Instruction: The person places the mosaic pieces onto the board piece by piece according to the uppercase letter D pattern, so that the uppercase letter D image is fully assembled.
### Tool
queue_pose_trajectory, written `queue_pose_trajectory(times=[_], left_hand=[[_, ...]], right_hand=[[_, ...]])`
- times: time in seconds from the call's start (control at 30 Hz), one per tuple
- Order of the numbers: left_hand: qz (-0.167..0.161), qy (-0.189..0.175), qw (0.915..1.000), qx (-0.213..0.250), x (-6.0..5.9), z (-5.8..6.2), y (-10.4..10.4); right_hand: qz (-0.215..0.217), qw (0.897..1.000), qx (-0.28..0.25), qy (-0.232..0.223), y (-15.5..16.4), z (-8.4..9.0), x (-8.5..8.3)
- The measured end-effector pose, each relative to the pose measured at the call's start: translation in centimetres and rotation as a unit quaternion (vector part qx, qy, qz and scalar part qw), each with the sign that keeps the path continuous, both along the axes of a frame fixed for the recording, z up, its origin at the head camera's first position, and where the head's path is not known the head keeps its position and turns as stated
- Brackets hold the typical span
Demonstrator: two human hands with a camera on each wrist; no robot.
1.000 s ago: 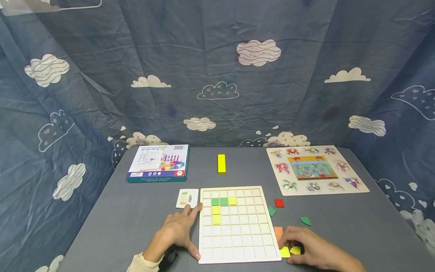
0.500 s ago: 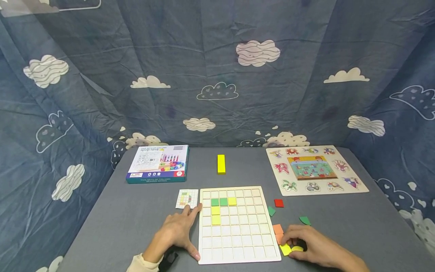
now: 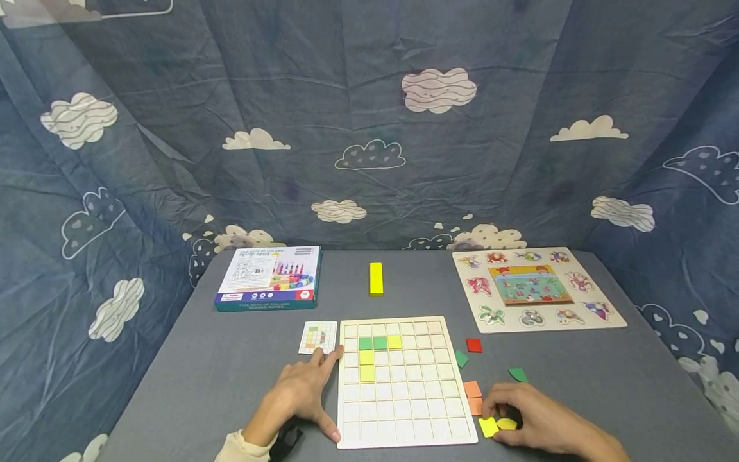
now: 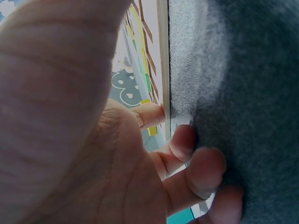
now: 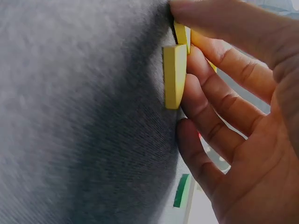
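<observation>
Resting under the right hand [image 3: 534, 420] — yellow square tile [image 3: 488, 427], fingertips curled onto it; left hand [image 3: 300, 394] flat, steadying the grid board [image 3: 404, 410].

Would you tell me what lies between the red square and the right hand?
In the head view, two orange tiles lie between the red square and the right hand.

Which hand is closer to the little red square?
Right. The right hand lies below the red square, pinching yellow pieces; the left hand rests across the grid board, farther off.
</observation>
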State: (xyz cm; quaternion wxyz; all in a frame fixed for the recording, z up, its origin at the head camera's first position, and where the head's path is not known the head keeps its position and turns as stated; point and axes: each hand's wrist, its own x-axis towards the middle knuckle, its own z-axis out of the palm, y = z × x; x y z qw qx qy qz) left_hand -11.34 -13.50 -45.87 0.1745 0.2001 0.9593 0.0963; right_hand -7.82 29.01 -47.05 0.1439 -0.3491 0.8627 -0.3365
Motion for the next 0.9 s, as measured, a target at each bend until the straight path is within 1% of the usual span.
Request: queue_pose_trajectory(times=[0.03,0.1,0.17,0.27,0.4,0.53,0.7,0.9], left_hand=[[0.001,-0.001,1.0,0.0,0.0,0.0,0.0],[0.002,0.0,1.0,-0.002,0.0,0.0,0.0],[0.001,0.002,1.0,-0.003,0.1,0.0,0.0],[-0.001,0.006,1.0,-0.005,0.1,0.0,-0.1],[-0.001,0.001,1.0,-0.003,0.0,0.1,-0.1],[0.007,-0.003,0.9999,-0.007,0.0,0.1,-0.1],[0.009,-0.005,0.9999,-0.009,0.0,0.0,-0.1],[0.008,-0.003,0.9999,-0.007,0.0,0.0,0.0]], right_hand=[[-0.001,1.0,0.003,-0.006,0.0,0.1,-0.1],[-0.003,1.0,0.005,-0.005,0.0,0.2,-0.2],[-0.002,1.0,0.004,0.01,-0.2,0.4,-0.4],[0.002,0.999,0.001,0.048,-0.5,0.8,-0.6],[0.008,0.998,-0.001,0.065,-1.4,1.6,-1.1],[0.024,0.998,-0.01,0.055,-2.7,2.1,-2.1],[0.029,0.998,-0.014,0.046,-4.0,2.2,-3.3],[0.042,0.996,-0.015,0.083,-5.6,2.3,-4.2]])
